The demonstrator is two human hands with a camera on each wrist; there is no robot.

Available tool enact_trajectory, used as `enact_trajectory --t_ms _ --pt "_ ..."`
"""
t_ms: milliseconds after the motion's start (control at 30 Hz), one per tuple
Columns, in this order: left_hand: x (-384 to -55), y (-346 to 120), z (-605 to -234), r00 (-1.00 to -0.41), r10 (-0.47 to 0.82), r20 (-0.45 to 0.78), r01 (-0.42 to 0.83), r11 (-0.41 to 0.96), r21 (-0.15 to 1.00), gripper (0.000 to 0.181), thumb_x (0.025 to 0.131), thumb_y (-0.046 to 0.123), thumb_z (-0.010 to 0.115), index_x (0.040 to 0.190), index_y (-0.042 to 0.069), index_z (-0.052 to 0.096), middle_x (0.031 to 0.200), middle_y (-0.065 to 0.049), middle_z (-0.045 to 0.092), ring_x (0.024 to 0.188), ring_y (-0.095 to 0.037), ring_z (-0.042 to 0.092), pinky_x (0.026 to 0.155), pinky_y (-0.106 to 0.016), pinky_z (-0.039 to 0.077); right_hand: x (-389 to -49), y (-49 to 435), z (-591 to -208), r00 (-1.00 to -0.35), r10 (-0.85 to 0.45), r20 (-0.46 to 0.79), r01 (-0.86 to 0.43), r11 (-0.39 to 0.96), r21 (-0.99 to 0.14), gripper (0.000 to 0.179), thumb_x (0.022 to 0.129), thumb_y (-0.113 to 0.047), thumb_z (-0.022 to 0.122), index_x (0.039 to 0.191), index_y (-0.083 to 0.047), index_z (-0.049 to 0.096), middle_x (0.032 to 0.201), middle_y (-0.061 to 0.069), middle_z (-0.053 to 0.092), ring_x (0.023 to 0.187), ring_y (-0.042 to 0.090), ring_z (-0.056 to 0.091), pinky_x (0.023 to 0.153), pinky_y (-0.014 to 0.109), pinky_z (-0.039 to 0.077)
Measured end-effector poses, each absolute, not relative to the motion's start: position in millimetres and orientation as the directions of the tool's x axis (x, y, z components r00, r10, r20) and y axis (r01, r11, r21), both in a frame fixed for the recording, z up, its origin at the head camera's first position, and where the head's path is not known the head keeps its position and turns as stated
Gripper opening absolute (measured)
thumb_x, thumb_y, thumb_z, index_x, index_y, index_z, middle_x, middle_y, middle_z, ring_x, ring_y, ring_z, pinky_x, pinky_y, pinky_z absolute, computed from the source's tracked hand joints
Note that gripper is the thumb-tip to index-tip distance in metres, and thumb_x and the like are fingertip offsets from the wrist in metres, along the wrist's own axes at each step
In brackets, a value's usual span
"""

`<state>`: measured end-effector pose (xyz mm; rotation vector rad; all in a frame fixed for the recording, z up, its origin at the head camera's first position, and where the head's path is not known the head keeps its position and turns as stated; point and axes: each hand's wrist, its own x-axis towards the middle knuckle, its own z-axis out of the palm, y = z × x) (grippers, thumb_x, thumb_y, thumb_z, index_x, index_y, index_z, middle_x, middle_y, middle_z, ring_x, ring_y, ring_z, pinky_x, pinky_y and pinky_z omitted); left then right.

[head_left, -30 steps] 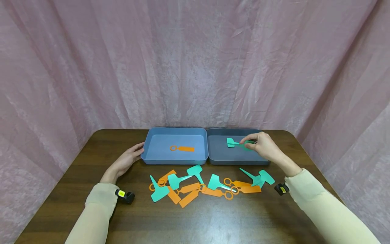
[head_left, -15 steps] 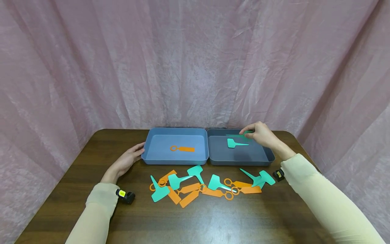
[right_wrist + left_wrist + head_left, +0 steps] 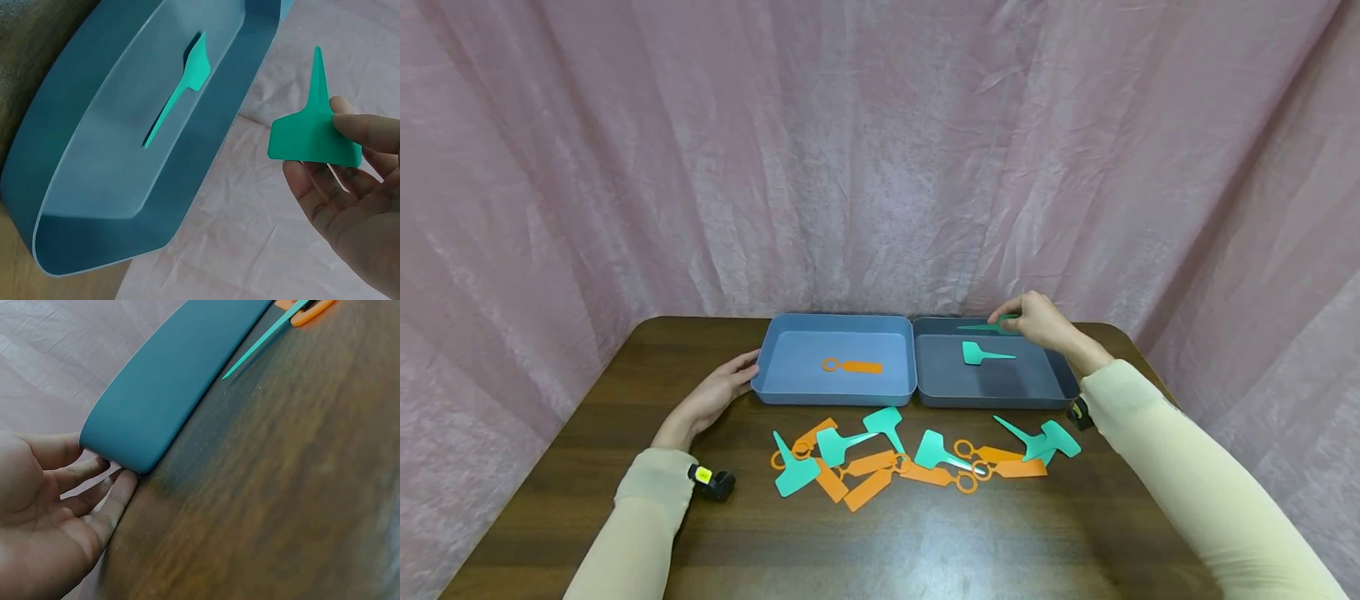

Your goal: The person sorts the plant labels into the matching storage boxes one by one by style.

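My left hand [image 3: 711,400] rests its extended fingertips against the left end of the blue tray [image 3: 832,398]; the left wrist view shows them at the tray's wall. One orange tag with a ring end [image 3: 859,367] lies in that tray. Over the back of the dark grey tray [image 3: 992,399], my right hand [image 3: 1041,322] pinches a green T-shaped plant label [image 3: 303,139] between thumb and fingers. The right wrist view has this label beside the tray's long wall, pointed stem away from the palm. A second green plant label [image 3: 973,353] lies flat in the grey tray.
In front of the trays, green plant labels [image 3: 796,477] and orange ring-ended tags [image 3: 867,490] lie scattered, several overlapping, on the brown wooden table [image 3: 880,558]. The trays stand side by side, with a pink curtain [image 3: 865,167] behind the table.
The right hand has moved back and up with its green plant label, away from the label lying in the grey tray. My left hand stays at the blue tray.
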<state>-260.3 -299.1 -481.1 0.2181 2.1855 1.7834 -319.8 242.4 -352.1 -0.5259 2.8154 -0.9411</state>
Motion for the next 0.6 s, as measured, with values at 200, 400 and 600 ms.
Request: enact_trajectory --t_ms 200,400,600 --pt "-260 -297 -482 -0.942 0.295 -0.161 -0.098 0.216 0.971 0.059 0.116 0.022 0.036 0.167 0.003 0.012 0.171 -0.023 0.014 0.155 -0.043 0.02 0.127 -0.059 0.016 -328 241 -357 -0.927 -0.375 -0.016 -0.29 0.744 -0.601 0.024 0.102 0.001 0.061 0.12 0.004 0.076 0.071 0.012 0.061 0.047 0.012 0.024 0.057 0.033 0.035" --pt "-261 -298 -482 -0.943 0.295 -0.155 -0.092 0.217 0.972 0.06 0.116 0.022 0.037 0.167 0.002 0.012 0.171 -0.024 0.015 0.155 -0.043 0.02 0.127 -0.059 0.017 -333 238 -360 -0.919 -0.394 -0.018 -0.308 0.747 -0.59 0.024 0.101 0.001 0.061 0.119 0.005 0.076 0.072 0.013 0.063 0.045 0.01 0.026 0.053 0.029 0.035" --pt "-261 -299 -481 -0.945 0.292 -0.149 -0.088 0.211 0.973 0.06 0.116 0.021 0.036 0.167 0.002 0.012 0.171 -0.024 0.015 0.156 -0.043 0.019 0.127 -0.059 0.017 -335 232 -364 -0.911 -0.412 -0.002 -0.338 0.749 -0.57 0.024 0.1 0.003 0.061 0.117 0.004 0.077 0.086 0.017 0.072 0.046 0.009 0.026 0.052 0.027 0.033"
